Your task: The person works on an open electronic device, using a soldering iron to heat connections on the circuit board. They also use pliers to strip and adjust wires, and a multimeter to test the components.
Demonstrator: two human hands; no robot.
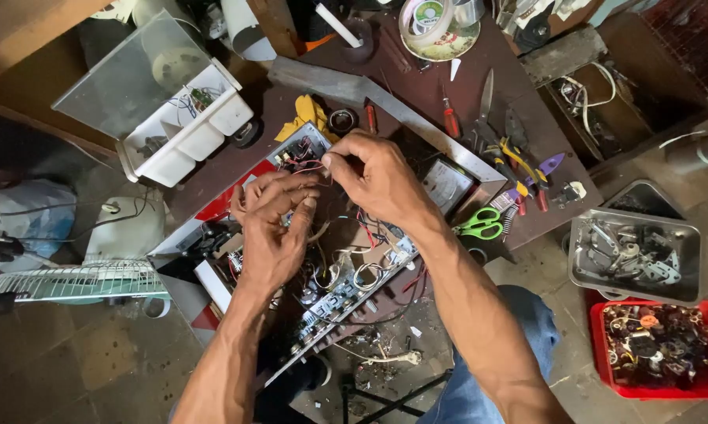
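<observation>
While both hands meet over the open metal box full of wires and green boards [330, 290], the right hand [377, 177] pinches a thin red wire [311, 166]. The left hand [271, 228] fingers curl beside it. The wire looks bendy, light, easy to snap; hold it near its end.

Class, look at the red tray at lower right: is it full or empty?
Full. The red tray is heaped to its rim with small metal parts.
</observation>
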